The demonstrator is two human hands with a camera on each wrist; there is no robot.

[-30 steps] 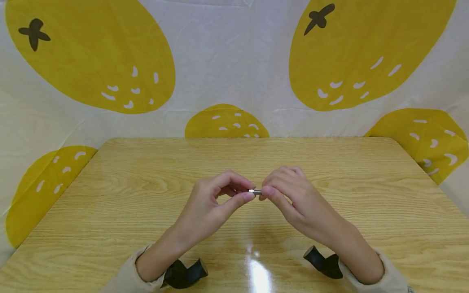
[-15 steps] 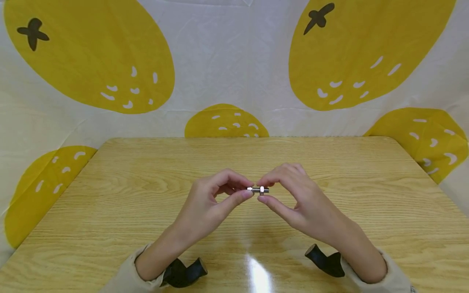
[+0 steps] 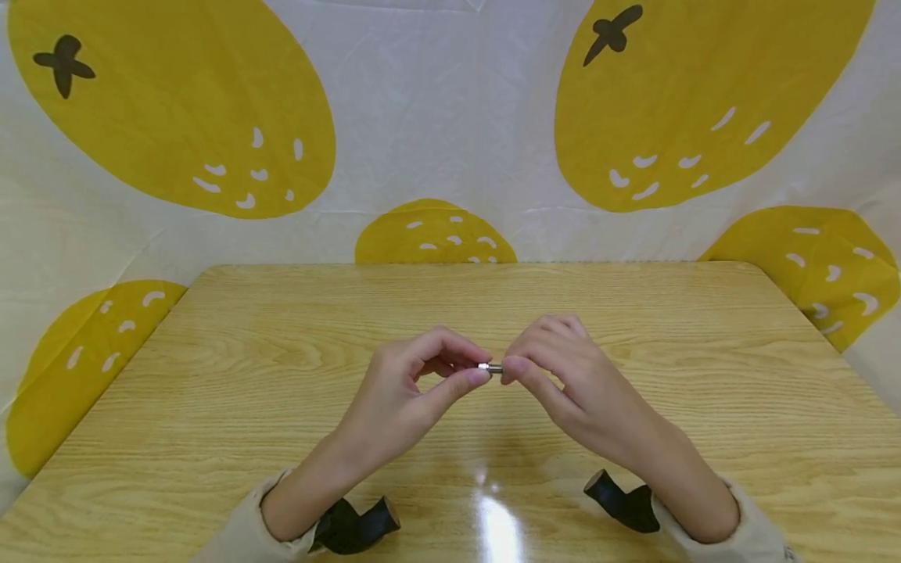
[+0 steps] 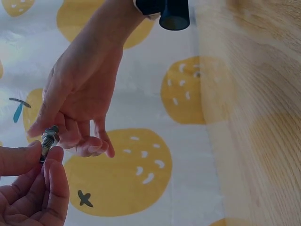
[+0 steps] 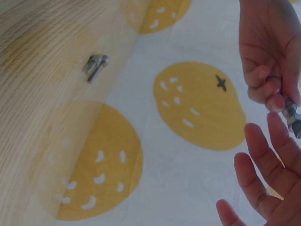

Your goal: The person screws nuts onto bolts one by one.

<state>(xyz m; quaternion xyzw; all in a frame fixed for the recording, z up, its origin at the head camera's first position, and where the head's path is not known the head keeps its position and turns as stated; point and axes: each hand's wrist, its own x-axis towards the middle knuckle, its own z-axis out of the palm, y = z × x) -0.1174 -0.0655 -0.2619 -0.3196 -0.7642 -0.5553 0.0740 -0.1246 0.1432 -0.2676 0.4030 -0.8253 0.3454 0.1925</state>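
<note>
Over the middle of the table, my left hand [image 3: 397,395] pinches a small silver bolt [image 3: 495,368] between thumb and fingertips. My right hand [image 3: 584,399] meets it from the other side, its thumb and index finger at the hex nut [image 4: 54,135] on the threads. That nut is hidden by the right thumb in the head view. In the left wrist view, it sits between the right thumb and curled index finger. From the right wrist, the nut [image 5: 292,118] shows near the bolt's end, with the other right fingers loosely spread below.
Wood-grain table [image 3: 281,313] lies beneath both hands. Small metal pieces [image 5: 96,67] that look like bolts rest on it in the right wrist view. Black wrist-mounted devices [image 3: 359,525] stick out at the sleeves. A white cloth [image 3: 450,109] with yellow fruit prints hangs behind.
Half a second ago the nut showed between my right thumb and index fingertips. The right thumb has since rolled up over it and hides it, as one second ago. The left hand barely moves.
</note>
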